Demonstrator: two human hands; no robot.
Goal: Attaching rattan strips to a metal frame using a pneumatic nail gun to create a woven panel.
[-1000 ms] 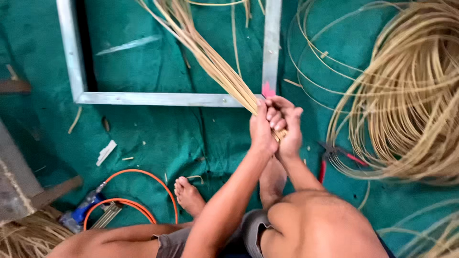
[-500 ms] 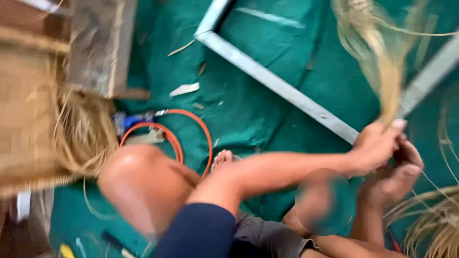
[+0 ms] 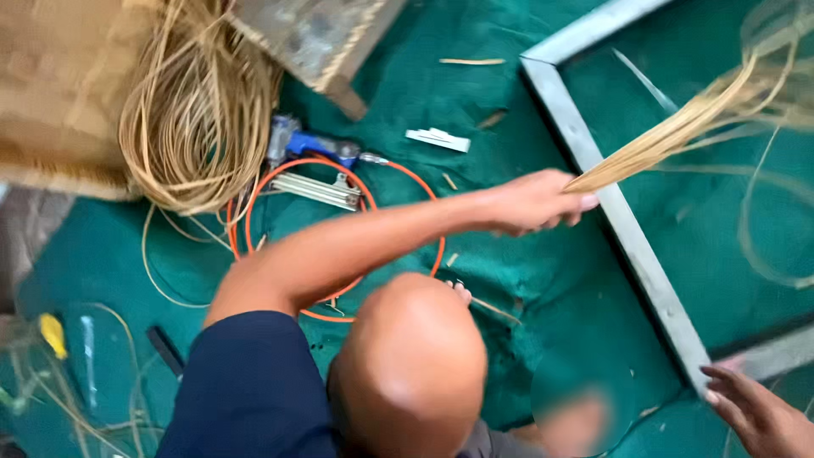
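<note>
The left hand had its grip closed on a bundle of cane strands held over the metal frame. The right hand, fingers loose and empty, rested beside the frame's corner.

Cane coil upper left, hose centre, metal frame right, strand bundle over it.

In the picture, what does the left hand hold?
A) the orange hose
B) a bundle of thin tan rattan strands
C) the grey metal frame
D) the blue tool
B: the left hand is closed around the end of the bundle of rattan strands, which fans up to the right over the grey metal frame; the orange hose and blue tool lie apart on the green cloth.
</note>
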